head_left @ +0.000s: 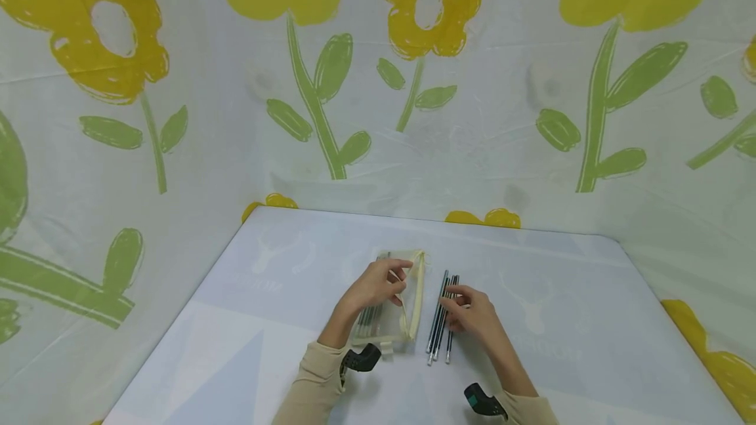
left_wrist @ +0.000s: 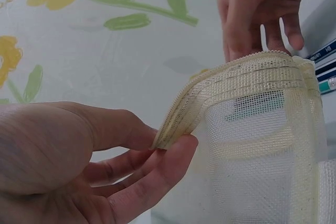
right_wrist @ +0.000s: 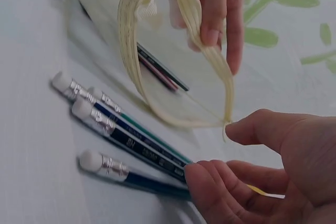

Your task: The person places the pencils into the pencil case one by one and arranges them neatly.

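Note:
A see-through mesh pencil case (head_left: 415, 310) with a cream zip lies on the white table, its mouth spread apart. Thumb and fingers of my left hand (head_left: 380, 284) pinch the zip edge (left_wrist: 178, 119) and hold it up. Inside the case are several pencils (right_wrist: 163, 74). To its right lies a loose bunch of dark pencils (head_left: 437, 326) with white erasers (right_wrist: 81, 107) toward me. Over this bunch is my right hand (head_left: 472, 310), fingertips (right_wrist: 197, 179) right at the pencils and thumb apart from them, near the end of the zip.
Black wrist cameras (head_left: 361, 358) sit on both wrists. The white table (head_left: 579, 300) has pale blue patterns and reaches a hanging cloth (head_left: 472, 149) with yellow flowers at the back and sides.

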Motion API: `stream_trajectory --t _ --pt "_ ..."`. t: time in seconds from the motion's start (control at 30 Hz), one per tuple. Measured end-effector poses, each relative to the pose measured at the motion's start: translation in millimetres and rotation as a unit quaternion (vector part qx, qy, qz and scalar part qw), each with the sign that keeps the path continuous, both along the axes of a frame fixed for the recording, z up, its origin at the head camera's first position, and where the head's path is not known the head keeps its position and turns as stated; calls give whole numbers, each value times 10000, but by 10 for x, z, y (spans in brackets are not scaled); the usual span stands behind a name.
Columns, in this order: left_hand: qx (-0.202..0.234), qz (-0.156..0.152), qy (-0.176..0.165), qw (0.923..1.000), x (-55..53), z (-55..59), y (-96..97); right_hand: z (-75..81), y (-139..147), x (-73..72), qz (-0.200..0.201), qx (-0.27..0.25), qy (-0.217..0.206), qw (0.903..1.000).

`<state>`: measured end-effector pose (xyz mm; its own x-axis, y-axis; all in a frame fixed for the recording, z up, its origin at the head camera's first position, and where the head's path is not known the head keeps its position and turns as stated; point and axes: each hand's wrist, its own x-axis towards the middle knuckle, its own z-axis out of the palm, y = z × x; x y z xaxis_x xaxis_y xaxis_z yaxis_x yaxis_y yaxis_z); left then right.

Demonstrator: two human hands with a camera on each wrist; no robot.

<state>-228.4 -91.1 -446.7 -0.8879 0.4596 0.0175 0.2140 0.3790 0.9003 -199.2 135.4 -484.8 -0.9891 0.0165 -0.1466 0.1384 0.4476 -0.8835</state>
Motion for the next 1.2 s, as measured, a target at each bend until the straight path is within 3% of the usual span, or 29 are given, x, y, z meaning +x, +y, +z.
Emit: stream_trajectory --t 0.33,0.83,1.2 --pt "-29 -4 -18 10000 1 -10 10 -66 138 14 26 195 0 9998" --pt "-96 -3 22 10000 -3 -8 7 -93 87 30 -21 882 65 9961" --pt "-95 -63 67 9999 1 -13 1 -50 64 87 -57 1737 375 9841"
